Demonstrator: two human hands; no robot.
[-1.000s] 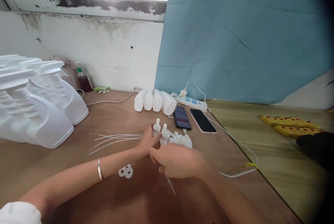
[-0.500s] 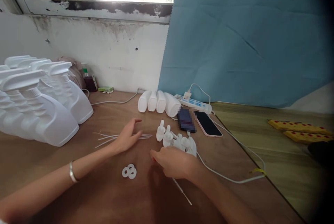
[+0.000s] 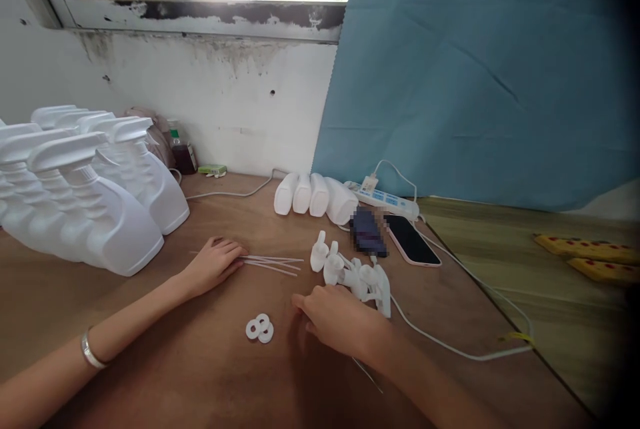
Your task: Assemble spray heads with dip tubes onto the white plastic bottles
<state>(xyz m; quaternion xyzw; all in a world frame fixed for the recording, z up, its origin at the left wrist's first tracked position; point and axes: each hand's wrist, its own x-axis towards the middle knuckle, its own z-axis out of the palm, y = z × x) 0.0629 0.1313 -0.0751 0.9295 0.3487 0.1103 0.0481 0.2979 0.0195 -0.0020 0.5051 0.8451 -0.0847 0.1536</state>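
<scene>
My left hand (image 3: 215, 266) lies low on the table, its fingers together and bent down over the left ends of several thin white tubes (image 3: 275, 262). The other ends of the tubes fan out to the right. Close to a cluster of white spray trigger heads (image 3: 357, 276), my right hand (image 3: 337, 319) has its fingers curled; what they hold, if anything, is hidden. From beneath that hand a single thin tube (image 3: 369, 376) sticks out toward the lower right. Between my hands, a little nearer to me, sit several white washers (image 3: 260, 328) in a small overlapping group.
Large white spray bottles (image 3: 125, 229) crowd the left side. Several white containers (image 3: 310, 196) lie along the wall. At the back right are a power strip (image 3: 385, 201), a pink-edged phone (image 3: 413, 240) and a dark blurred object (image 3: 369, 232). A cable (image 3: 465, 352) runs along the right edge.
My left hand has drawn back to the left and come down onto the tubes, its fingers closing. My right hand has shifted slightly left beside the trigger heads. The view has turned slightly left.
</scene>
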